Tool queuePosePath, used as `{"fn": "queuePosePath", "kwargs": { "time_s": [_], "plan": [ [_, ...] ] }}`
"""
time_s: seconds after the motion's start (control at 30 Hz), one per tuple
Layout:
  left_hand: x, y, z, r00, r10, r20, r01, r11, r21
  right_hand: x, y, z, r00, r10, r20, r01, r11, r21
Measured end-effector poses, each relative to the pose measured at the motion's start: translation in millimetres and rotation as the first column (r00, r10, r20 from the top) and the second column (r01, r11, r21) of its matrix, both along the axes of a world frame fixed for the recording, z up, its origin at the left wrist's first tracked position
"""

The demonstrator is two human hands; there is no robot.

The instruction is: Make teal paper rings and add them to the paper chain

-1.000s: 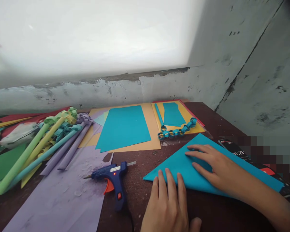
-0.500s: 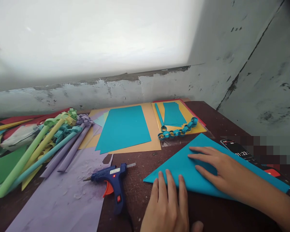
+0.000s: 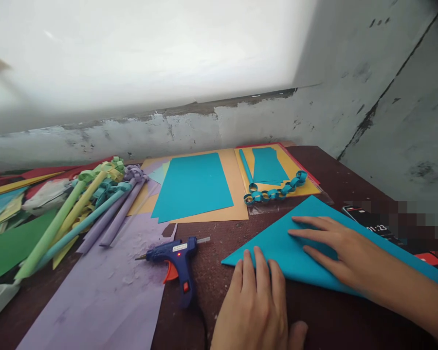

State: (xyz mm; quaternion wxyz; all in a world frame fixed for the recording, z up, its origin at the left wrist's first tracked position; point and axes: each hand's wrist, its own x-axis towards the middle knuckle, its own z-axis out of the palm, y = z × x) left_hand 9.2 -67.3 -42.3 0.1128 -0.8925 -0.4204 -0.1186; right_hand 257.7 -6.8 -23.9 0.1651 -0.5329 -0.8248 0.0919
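Observation:
A sheet of blue paper [image 3: 306,218], folded into a large triangle, lies on the dark table [image 3: 211,311] with its fold along the near side. My left hand [image 3: 255,296] rests at the near folded edge, close to the left corner, fingertips on the paper and thumb off to the side. Flat across the middle of the triangle lies my right hand [image 3: 336,248], its fingers stretched out and spread. Neither hand grips anything. Left of my left hand lies a blue glue gun [image 3: 184,267] with an orange trigger and a lit red light.
Flat blue sheets [image 3: 195,187] lie on orange card beyond the glue gun. A blue paper chain [image 3: 273,194] and a rolled blue tube [image 3: 246,167] lie at the back. Rolled paper tubes [image 3: 83,218] and purple paper [image 3: 102,291] are on the left. A phone [image 3: 372,223] lies at right.
The view has shifted slightly, so the things on the table sit a little further right and higher. My left fingers have slid slightly along the fold; my right hand stays on the paper.

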Motion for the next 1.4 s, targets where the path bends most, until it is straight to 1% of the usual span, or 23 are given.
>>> {"fn": "queuePosePath", "kwargs": {
  "time_s": [0.07, 0.1, 0.17, 0.23, 0.33, 0.43, 0.6, 0.73, 0.83, 1.03, 1.17, 1.27, 1.4],
  "plan": [
    [-2.4, -4.1, -0.2, 0.999, 0.022, -0.028, -0.022, 1.0, 0.019, 0.3, 0.8, -0.3, 1.0, 0.0, -0.002, 0.0, 1.0, 0.001],
    [-2.7, -7.2, -1.4, 0.996, 0.081, -0.038, -0.08, 0.997, 0.02, 0.4, 1.1, -0.5, 1.0, -0.003, 0.0, 0.003, 1.0, 0.0],
    [-1.4, -13.5, -5.3, 0.989, 0.145, -0.038, -0.145, 0.989, 0.023, 0.4, 1.6, -1.0, 1.0, -0.008, 0.009, 0.008, 1.0, -0.001],
    [1.1, -17.9, -9.0, 0.986, 0.166, -0.026, -0.166, 0.986, 0.008, 0.5, 1.9, -1.8, 1.0, -0.011, 0.018, 0.011, 1.0, 0.003],
    [4.2, -18.9, -11.1, 0.986, 0.167, -0.018, -0.167, 0.986, -0.024, 1.1, 1.9, -3.2, 1.0, -0.02, 0.016, 0.02, 1.0, 0.011],
    [4.6, -16.5, -8.9, 0.986, 0.167, -0.027, -0.167, 0.986, -0.027, 1.4, 2.2, -3.8, 1.0, -0.028, 0.013, 0.028, 1.0, 0.015],
    [1.2, -13.9, -0.1, 0.986, 0.165, -0.028, -0.165, 0.986, -0.012, 1.1, 3.1, -2.8, 0.999, -0.038, 0.022, 0.038, 0.999, -0.006],
    [-0.7, -13.4, 8.4, 0.98, 0.197, -0.04, -0.196, 0.981, 0.01, 1.4, 2.1, -2.7, 0.998, -0.05, 0.024, 0.051, 0.998, -0.027],
    [-0.4, -13.0, 11.4, 0.977, 0.208, -0.045, -0.208, 0.978, 0.003, 1.4, 1.4, -2.3, 0.998, -0.054, 0.028, 0.055, 0.998, -0.037],
    [0.3, -13.5, 7.6, 0.977, 0.213, -0.034, -0.212, 0.977, 0.025, 0.6, 1.7, -0.5, 0.998, -0.059, 0.033, 0.06, 0.997, -0.041],
    [0.0, -14.7, 3.2, 0.975, 0.22, -0.031, -0.219, 0.975, 0.041, 0.8, 2.8, -2.5, 0.998, -0.062, 0.025, 0.063, 0.997, -0.036],
    [0.3, -14.9, 1.9, 0.975, 0.223, -0.023, -0.222, 0.974, 0.031, 1.1, 3.2, -4.3, 0.998, -0.064, 0.019, 0.064, 0.997, -0.033],
    [0.9, -13.9, 4.2, 0.974, 0.226, -0.036, -0.226, 0.974, 0.001, 1.4, 2.3, -3.6, 0.998, -0.065, 0.018, 0.065, 0.997, -0.037]
  ]
}}
